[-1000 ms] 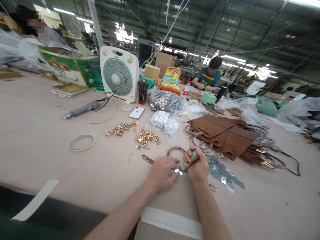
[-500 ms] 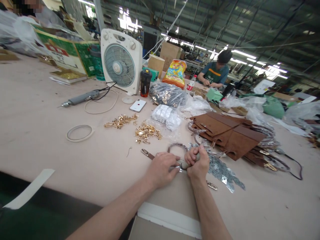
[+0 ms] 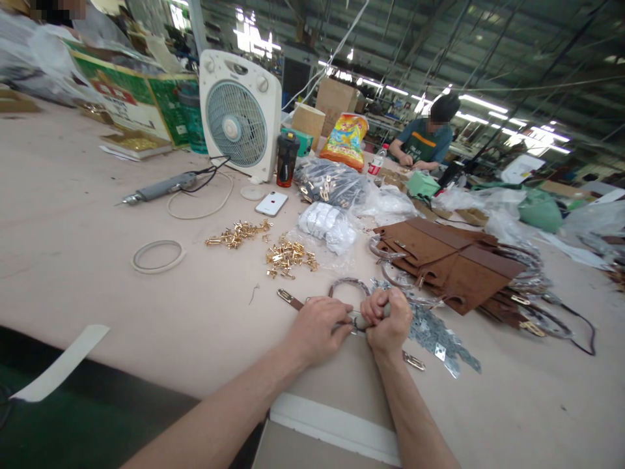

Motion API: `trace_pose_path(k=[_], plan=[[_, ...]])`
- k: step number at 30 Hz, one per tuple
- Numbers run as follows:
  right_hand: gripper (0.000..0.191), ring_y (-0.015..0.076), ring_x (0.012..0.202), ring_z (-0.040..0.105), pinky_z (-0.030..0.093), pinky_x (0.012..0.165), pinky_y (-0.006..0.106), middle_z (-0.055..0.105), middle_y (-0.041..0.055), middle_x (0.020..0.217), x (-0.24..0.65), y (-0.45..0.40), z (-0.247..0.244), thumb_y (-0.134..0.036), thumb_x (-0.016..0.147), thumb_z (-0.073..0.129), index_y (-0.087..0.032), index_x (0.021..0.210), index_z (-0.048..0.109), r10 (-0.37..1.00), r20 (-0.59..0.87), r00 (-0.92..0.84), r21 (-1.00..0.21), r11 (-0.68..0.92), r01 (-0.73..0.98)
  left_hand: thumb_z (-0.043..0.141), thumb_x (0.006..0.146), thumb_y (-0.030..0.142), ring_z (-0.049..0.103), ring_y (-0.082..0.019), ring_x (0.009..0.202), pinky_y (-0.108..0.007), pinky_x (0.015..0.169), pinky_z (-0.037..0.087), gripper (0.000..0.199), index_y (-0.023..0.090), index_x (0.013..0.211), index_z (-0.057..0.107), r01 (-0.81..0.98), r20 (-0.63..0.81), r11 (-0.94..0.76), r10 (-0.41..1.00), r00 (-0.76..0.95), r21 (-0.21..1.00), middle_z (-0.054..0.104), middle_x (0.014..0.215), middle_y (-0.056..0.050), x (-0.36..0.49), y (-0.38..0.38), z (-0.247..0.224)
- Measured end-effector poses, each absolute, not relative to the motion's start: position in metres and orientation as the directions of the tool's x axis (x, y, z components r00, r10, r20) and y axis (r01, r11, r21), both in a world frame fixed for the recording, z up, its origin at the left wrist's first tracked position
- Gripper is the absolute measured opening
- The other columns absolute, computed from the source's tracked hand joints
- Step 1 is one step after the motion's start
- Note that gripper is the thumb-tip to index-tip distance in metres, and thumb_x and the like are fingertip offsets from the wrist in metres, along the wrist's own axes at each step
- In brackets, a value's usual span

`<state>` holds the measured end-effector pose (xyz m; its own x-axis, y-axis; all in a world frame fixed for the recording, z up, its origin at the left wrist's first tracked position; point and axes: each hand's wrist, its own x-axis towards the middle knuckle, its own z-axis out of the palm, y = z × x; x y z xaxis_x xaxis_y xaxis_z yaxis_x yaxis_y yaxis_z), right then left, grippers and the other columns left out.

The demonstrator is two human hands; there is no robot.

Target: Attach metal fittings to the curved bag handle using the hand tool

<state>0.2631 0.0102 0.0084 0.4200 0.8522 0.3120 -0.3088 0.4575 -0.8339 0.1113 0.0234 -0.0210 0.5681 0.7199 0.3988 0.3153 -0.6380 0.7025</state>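
A flat taupe bag panel [image 3: 342, 381] lies in front of me. A brown handle loop [image 3: 349, 282] stands at its far edge, and a brown strap with a gold-coloured metal end [image 3: 289, 298] sticks out on the left. Another gold clasp [image 3: 414, 360] shows on the right. My left hand [image 3: 319, 332] is closed at the panel's far edge, thumb and fingers bent together. My right hand [image 3: 389, 320] is wrapped round a tool with a rounded greyish handle [image 3: 361, 320], which points left toward my left fingertips. The tool's tip and the exact spot it touches are hidden.
Thin metal plates [image 3: 434, 342] lie right of my hands, beside stacked brown bag pieces [image 3: 449, 260]. Gold fittings [image 3: 290, 255], a tape roll [image 3: 157, 256], a phone [image 3: 271, 204], an electric screwdriver [image 3: 161, 189] and a fan [image 3: 239, 117] lie beyond. A co-worker [image 3: 422, 140] sits farther back.
The view has shifted slightly. Both hands stay at the panel's far edge, with the tool handle still in my right fist; its angle differs only slightly.
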Motion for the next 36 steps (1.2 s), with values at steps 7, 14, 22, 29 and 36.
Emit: trace_pose_path(k=[7,14,22,29,36], plan=[[0.036,0.0076,0.039,0.031,0.029,0.039,0.019,0.039,-0.0069,0.053,0.264,0.009,0.008,-0.041,0.099,0.061,-0.021,0.071,0.053,0.881,0.316,0.353,-0.867,0.419,-0.269,0.074,0.092,0.022,0.068,-0.025,0.114,-0.042,0.105,0.047,0.009,0.024,0.101,0.073,0.323,0.394,-0.644,0.714,0.579,0.693,0.076,0.118,-0.003,0.111,0.024,-0.017],[0.035,0.0078,0.039,0.032,0.028,0.039,0.019,0.039,-0.0064,0.052,0.264,0.005,0.009,-0.04,0.099,0.062,-0.021,0.07,0.054,0.899,0.323,0.295,-0.876,0.402,-0.265,0.073,0.094,0.023,0.068,-0.025,0.113,-0.041,0.105,0.048,0.009,0.025,0.102,0.072,0.322,0.386,-0.654,0.701,0.6,0.685,0.076,0.115,-0.003,0.11,0.023,-0.016],[0.036,0.0065,0.037,0.025,0.027,0.038,0.018,0.037,-0.0083,0.051,0.266,0.006,0.013,-0.041,0.095,0.064,-0.022,0.068,0.051,0.908,0.259,0.329,-0.842,0.379,-0.383,0.07,0.096,0.021,0.066,-0.026,0.118,-0.044,0.108,0.046,0.011,0.025,0.105,0.072,0.311,0.412,-0.678,0.682,0.604,0.666,0.075,0.124,-0.003,0.109,0.021,-0.021],[0.034,0.009,0.038,0.031,0.027,0.039,0.022,0.039,-0.0067,0.052,0.263,-0.002,0.008,-0.037,0.1,0.059,-0.022,0.07,0.055,0.906,0.335,0.258,-0.881,0.399,-0.256,0.071,0.095,0.024,0.067,-0.026,0.116,-0.043,0.106,0.048,0.007,0.025,0.102,0.073,0.323,0.404,-0.681,0.68,0.612,0.657,0.076,0.118,-0.003,0.109,0.022,-0.017],[0.04,0.0148,0.05,0.045,0.036,0.053,0.031,0.048,-0.0014,0.054,0.254,-0.019,-0.01,-0.039,0.099,0.063,-0.022,0.062,0.058,0.801,0.553,0.23,-0.831,0.552,0.074,0.063,0.1,0.029,0.068,-0.026,0.113,-0.043,0.105,0.049,0.011,0.027,0.106,0.072,0.337,0.388,-0.669,0.691,0.61,0.663,0.076,0.112,-0.004,0.109,0.022,-0.018]])
